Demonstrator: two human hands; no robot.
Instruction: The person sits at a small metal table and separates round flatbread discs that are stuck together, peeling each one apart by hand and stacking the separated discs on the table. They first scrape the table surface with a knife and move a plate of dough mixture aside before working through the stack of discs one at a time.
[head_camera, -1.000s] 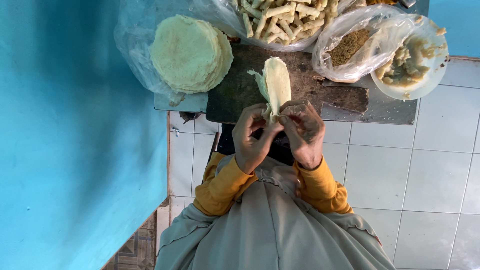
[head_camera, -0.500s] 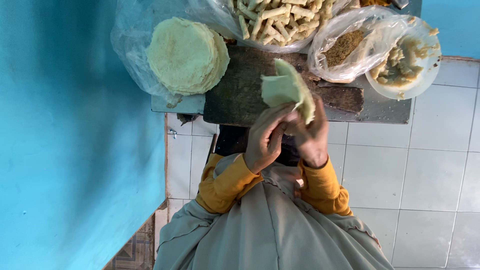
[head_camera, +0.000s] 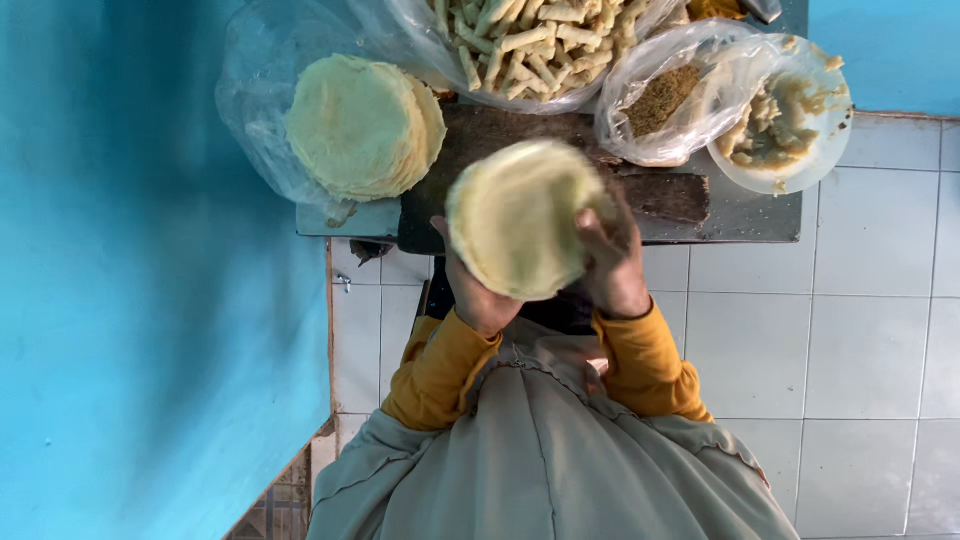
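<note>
A round, pale yellow-green thin wrapper sheet (head_camera: 520, 215) lies spread flat across both my hands, above the near edge of a dark wooden board (head_camera: 660, 190). My left hand (head_camera: 475, 290) supports it from below at its left side. My right hand (head_camera: 610, 260) grips its right edge with fingers curled over the rim. A stack of the same round wrappers (head_camera: 360, 125) rests on clear plastic to the upper left.
A clear bag of rolled pale sticks (head_camera: 530, 45) sits at the top. A bag of brown crumbly filling (head_camera: 660, 100) and a white bowl with pale paste (head_camera: 780, 125) lie at the upper right. A blue wall (head_camera: 130, 300) runs along the left; white floor tiles (head_camera: 860, 340) on the right.
The wrapper was held folded and edge-up between my fingertips. Now it is opened out flat and round across both hands, which have moved apart and slightly lower.
</note>
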